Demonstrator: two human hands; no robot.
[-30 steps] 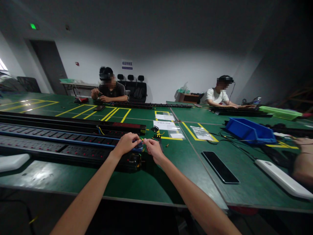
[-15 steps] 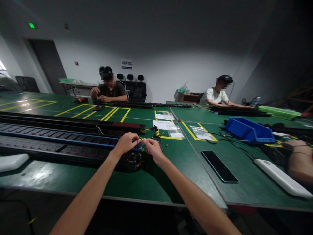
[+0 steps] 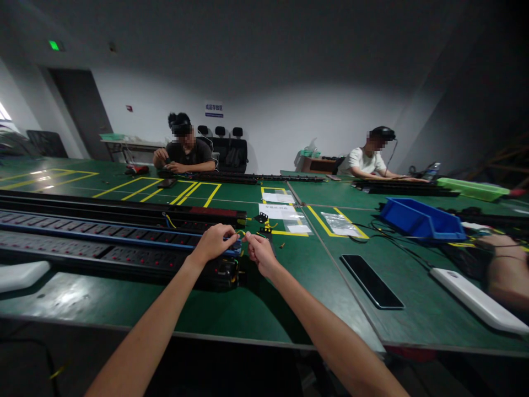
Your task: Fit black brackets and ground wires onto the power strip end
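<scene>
Several long black power strips lie side by side on the left of the table. Over the end of the blue-edged power strip [image 3: 165, 237], my left hand [image 3: 214, 241] pinches a short yellow-green wire [image 3: 242, 234]. Close on its right, my right hand [image 3: 261, 253] has thumb and forefinger closed on the same wire's other end. The fingertips are a small gap apart. Below them is the end of the nearest power strip [image 3: 140, 262]. Small black perforated brackets [image 3: 262, 217] lie just beyond my right hand.
On the right are a black phone [image 3: 371, 281], a white power bank [image 3: 477, 300] with cables, a blue bin [image 3: 421, 219] and a neighbour's arm [image 3: 508, 270]. Papers and plastic bags [image 3: 339, 224] lie mid-table. Two people sit across, near a green tray [image 3: 473, 188].
My right hand has shifted very slightly right and down, showing more of the wire between my fingertips. My left hand stays nearly still.
</scene>
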